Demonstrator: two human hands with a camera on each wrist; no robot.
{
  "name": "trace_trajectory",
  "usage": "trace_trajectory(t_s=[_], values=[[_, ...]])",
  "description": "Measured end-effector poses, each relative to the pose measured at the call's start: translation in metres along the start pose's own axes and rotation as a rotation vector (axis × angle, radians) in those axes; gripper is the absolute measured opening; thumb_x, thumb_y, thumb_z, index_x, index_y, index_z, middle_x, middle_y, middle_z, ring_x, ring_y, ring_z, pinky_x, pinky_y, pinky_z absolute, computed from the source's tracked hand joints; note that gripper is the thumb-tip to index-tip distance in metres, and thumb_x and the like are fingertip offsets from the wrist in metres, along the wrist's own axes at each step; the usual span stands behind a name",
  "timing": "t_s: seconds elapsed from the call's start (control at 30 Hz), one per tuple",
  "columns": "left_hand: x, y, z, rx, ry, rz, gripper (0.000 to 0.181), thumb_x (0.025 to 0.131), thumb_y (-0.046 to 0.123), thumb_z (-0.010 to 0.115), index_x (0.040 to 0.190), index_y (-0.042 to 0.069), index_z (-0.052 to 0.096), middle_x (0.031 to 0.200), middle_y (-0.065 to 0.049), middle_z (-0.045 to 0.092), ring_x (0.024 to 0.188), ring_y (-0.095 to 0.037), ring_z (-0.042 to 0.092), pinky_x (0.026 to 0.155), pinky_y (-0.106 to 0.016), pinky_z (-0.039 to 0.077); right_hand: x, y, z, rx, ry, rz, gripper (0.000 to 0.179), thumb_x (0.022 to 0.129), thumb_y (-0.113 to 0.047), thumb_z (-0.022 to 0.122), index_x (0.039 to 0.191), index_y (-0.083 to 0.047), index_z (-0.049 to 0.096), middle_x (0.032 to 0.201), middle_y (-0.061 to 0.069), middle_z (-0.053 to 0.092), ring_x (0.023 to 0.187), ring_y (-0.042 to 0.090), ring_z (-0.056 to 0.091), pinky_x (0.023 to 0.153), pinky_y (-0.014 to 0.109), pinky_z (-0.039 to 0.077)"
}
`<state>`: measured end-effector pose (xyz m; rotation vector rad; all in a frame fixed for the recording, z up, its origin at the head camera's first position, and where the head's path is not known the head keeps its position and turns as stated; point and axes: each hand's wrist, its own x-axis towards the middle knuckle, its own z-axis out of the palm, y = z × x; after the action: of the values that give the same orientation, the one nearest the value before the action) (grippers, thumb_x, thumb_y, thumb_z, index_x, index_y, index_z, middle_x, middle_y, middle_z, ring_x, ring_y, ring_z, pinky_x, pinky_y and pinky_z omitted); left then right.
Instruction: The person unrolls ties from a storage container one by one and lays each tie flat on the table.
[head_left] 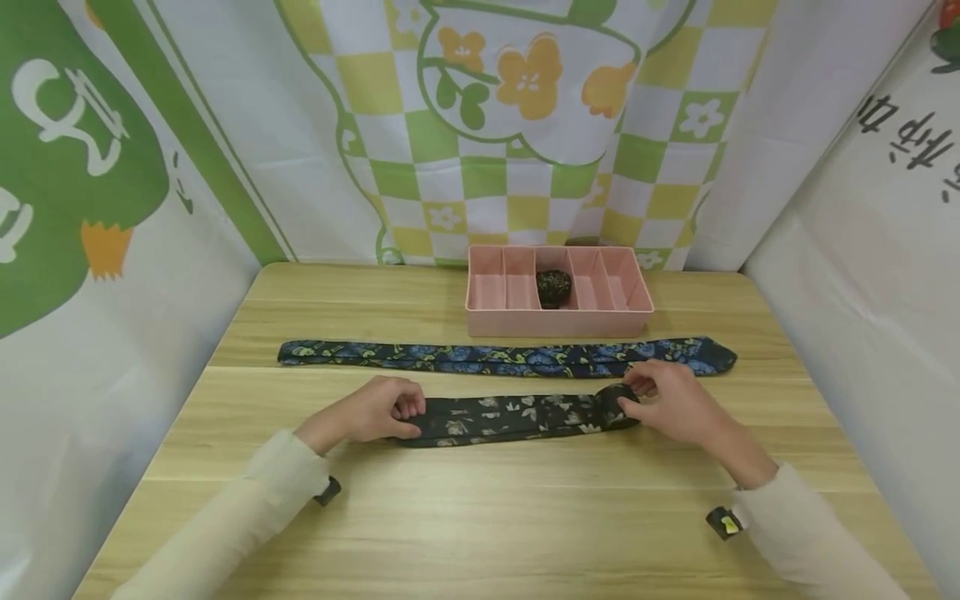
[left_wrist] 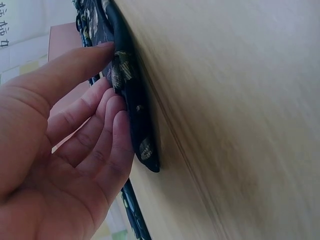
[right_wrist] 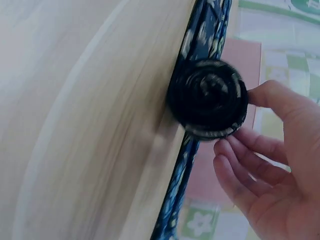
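A dark floral necktie [head_left: 517, 417] lies stretched across the table, its right end wound into a thick roll [head_left: 617, 407]. My right hand [head_left: 671, 402] grips this roll between thumb and fingers. In the right wrist view, the roll's spiral side [right_wrist: 210, 97] faces the camera. At the flat left end of the same necktie, my left hand [head_left: 381, 408] holds the fabric's edges with thumb and fingertips; the left wrist view shows the dark fabric [left_wrist: 127, 90] against those fingertips. Just beyond lies a blue floral necktie [head_left: 487, 358], fully extended and touched by neither hand.
Behind the neckties stands a pink divided box [head_left: 558, 323], with a dark patterned rolled bundle [head_left: 553, 288] in its middle compartment. The wooden table [head_left: 480, 525] is bordered by a checked curtain [head_left: 525, 183] at the back and white printed sheets at both sides.
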<state>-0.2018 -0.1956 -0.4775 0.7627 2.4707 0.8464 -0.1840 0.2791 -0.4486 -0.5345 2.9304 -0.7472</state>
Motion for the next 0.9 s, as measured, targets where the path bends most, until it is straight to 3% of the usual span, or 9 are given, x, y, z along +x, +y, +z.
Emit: trace_trajectory(t_s=[0.27, 0.47, 0.67, 0.9], values=[[-0.004, -0.002, -0.003, 0.010, -0.002, -0.020, 0.020, 0.089, 0.014, 0.085, 0.101, 0.012, 0.069, 0.094, 0.000, 0.069, 0.086, -0.009, 0.061, 0.079, -0.025, 0.057, 0.000, 0.009, -0.003, 0.048, -0.020, 0.008, 0.027, 0.094, -0.022, 0.078, 0.113, -0.002, 0.075, 0.103, 0.008, 0.077, 0.093, 0.018, 0.073, 0.082, 0.037, 0.063], [-0.003, 0.003, -0.003, 0.071, 0.011, -0.012, 0.020, 0.089, 0.014, 0.083, 0.104, 0.010, 0.070, 0.095, -0.001, 0.069, 0.086, -0.009, 0.061, 0.080, -0.028, 0.056, 0.001, -0.007, -0.011, -0.009, -0.011, -0.056, 0.029, 0.095, -0.022, 0.079, 0.115, -0.002, 0.075, 0.106, 0.008, 0.075, 0.095, 0.021, 0.071, 0.083, 0.043, 0.062], [0.002, 0.017, 0.001, 0.137, 0.068, 0.026, 0.026, 0.089, 0.019, 0.083, 0.108, 0.006, 0.071, 0.096, -0.002, 0.069, 0.086, -0.012, 0.061, 0.080, -0.030, 0.055, 0.008, -0.029, -0.009, -0.087, -0.030, -0.151, 0.028, 0.090, -0.018, 0.084, 0.111, -0.001, 0.076, 0.100, 0.006, 0.073, 0.090, 0.018, 0.069, 0.080, 0.039, 0.062], [0.011, 0.025, 0.011, 0.154, 0.055, 0.062, 0.024, 0.089, 0.018, 0.084, 0.106, 0.005, 0.071, 0.093, -0.002, 0.067, 0.083, -0.009, 0.058, 0.078, -0.027, 0.054, 0.014, -0.038, 0.000, -0.151, -0.050, -0.171, 0.029, 0.088, -0.019, 0.087, 0.108, -0.002, 0.075, 0.099, 0.007, 0.071, 0.088, 0.019, 0.068, 0.078, 0.040, 0.061]])
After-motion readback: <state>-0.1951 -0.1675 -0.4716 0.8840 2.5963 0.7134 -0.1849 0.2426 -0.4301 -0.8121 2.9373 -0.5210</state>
